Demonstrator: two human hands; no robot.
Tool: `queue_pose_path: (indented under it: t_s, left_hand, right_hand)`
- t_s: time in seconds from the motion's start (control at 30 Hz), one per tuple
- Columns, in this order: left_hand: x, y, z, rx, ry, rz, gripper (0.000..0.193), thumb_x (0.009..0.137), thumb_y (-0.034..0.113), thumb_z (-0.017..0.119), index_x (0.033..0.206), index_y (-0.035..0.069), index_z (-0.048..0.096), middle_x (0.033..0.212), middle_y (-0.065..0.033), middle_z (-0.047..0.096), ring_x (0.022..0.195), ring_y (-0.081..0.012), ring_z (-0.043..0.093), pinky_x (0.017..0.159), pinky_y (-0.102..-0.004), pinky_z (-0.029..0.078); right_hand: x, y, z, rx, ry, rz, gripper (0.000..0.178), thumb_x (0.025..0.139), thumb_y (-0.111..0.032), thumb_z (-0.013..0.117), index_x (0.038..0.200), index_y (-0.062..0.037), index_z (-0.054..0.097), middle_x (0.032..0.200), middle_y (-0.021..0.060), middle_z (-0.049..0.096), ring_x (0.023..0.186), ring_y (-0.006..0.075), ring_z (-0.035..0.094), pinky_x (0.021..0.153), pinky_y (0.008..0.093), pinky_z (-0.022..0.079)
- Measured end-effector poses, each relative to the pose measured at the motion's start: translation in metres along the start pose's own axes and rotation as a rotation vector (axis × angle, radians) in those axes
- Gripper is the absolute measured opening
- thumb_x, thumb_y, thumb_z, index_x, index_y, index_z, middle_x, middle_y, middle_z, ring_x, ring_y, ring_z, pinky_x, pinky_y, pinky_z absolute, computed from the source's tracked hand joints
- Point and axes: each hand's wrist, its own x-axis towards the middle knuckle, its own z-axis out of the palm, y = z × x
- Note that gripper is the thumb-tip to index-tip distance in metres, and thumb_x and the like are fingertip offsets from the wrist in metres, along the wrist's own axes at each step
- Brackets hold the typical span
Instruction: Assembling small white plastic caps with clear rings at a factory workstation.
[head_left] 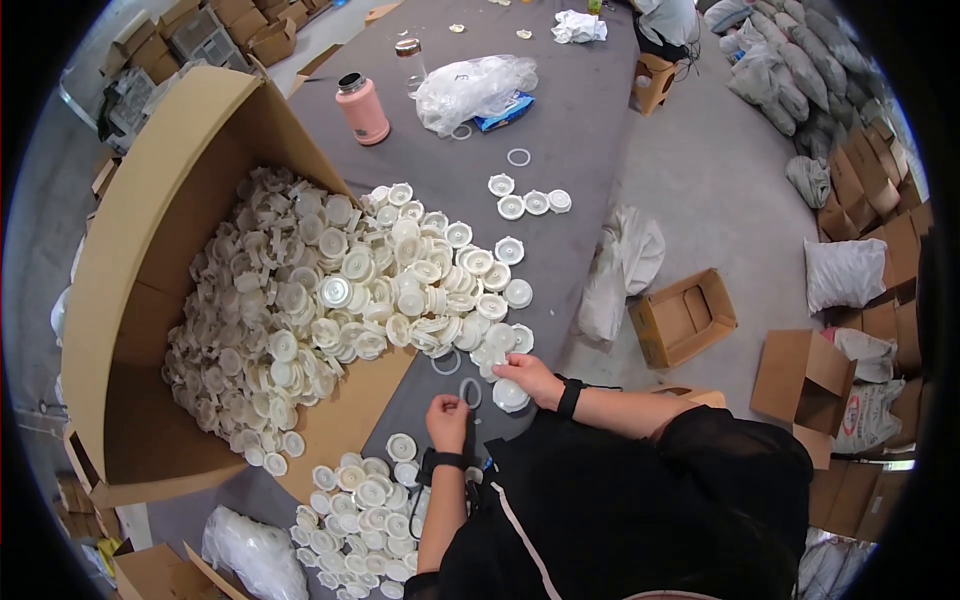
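Note:
My left hand (447,422) is closed, its fingertips pinching a thin white ring (473,386) above the grey-covered table. To its right, my right hand (533,379) is closed on a white plastic cap (487,369) at the near end of a heap. Its fingers partly hide that cap. Another round white cap (510,396) lies just below my right hand. A second loose ring (447,364) rests beside the heap. The large pile of white caps (300,290) spills from a tipped cardboard box (150,230) onto the table. More caps (365,510) are gathered left of my left forearm.
A pink bottle (362,108), a clear bottle (410,62) and a plastic bag (475,90) stand or lie farther back. Several caps (536,203) sit apart near another ring (518,157). An open carton (685,318) is on the floor at right, near stacked boxes and sacks.

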Motion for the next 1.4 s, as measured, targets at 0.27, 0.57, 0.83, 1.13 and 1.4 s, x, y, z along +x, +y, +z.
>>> queue_pose_path:
  t_s: [0.27, 0.57, 0.83, 1.13, 1.4]
  left_hand:
    - [-0.039, 0.070, -0.037, -1.023, -0.018, -0.216, 0.013, 0.078, 0.003, 0.053, 0.091, 0.001, 0.053, 0.078, -0.0082, 0.059, 0.063, -0.0147, 0.056, 0.056, -0.0236, 0.047]
    - [-0.055, 0.073, -0.036, -0.760, 0.185, -0.087, 0.007, 0.078, 0.008, 0.054, 0.083, 0.003, 0.054, 0.063, -0.0016, 0.053, 0.053, -0.0101, 0.049, 0.049, -0.0207, 0.039]
    - [-0.064, 0.073, -0.035, -0.814, 0.169, -0.113, 0.004, 0.076, 0.008, 0.055, 0.075, 0.006, 0.052, 0.066, -0.0010, 0.051, 0.059, -0.0100, 0.049, 0.055, -0.0228, 0.041]
    - [-0.066, 0.077, -0.028, -1.156, 0.083, -0.102, 0.005, 0.077, 0.010, 0.052, 0.079, 0.005, 0.050, 0.078, -0.0035, 0.054, 0.074, -0.0149, 0.054, 0.070, -0.0285, 0.044]
    - [-0.075, 0.103, -0.033, -1.225, 0.094, -0.168, 0.013, 0.078, 0.013, 0.053, 0.088, 0.004, 0.053, 0.086, -0.0053, 0.057, 0.083, -0.0161, 0.055, 0.075, -0.0283, 0.044]
  right_hand:
    - [-0.002, -0.005, 0.038, -0.038, -0.242, 0.064, 0.018, 0.079, -0.013, 0.055, 0.093, -0.0020, 0.055, 0.085, -0.0010, 0.057, 0.076, 0.0063, 0.052, 0.069, 0.0205, 0.042]
    - [-0.011, -0.007, 0.061, -0.041, -0.528, 0.046, 0.023, 0.077, -0.007, 0.054, 0.100, -0.0026, 0.050, 0.093, 0.0014, 0.055, 0.085, 0.0072, 0.051, 0.077, 0.0211, 0.041]
    - [-0.014, -0.006, 0.062, -0.023, -0.518, 0.033, 0.022, 0.079, -0.009, 0.055, 0.100, -0.0036, 0.050, 0.092, 0.0015, 0.055, 0.085, 0.0067, 0.052, 0.076, 0.0217, 0.042]
    - [-0.028, -0.012, 0.065, 0.026, -0.545, 0.023, 0.021, 0.083, -0.015, 0.050, 0.099, -0.0018, 0.052, 0.088, 0.0017, 0.057, 0.077, 0.0078, 0.054, 0.069, 0.0221, 0.044]
    - [-0.039, -0.023, 0.074, 0.073, -0.554, 0.155, 0.024, 0.085, -0.025, 0.047, 0.085, -0.0037, 0.058, 0.076, -0.0006, 0.056, 0.067, 0.0058, 0.051, 0.061, 0.0204, 0.041]
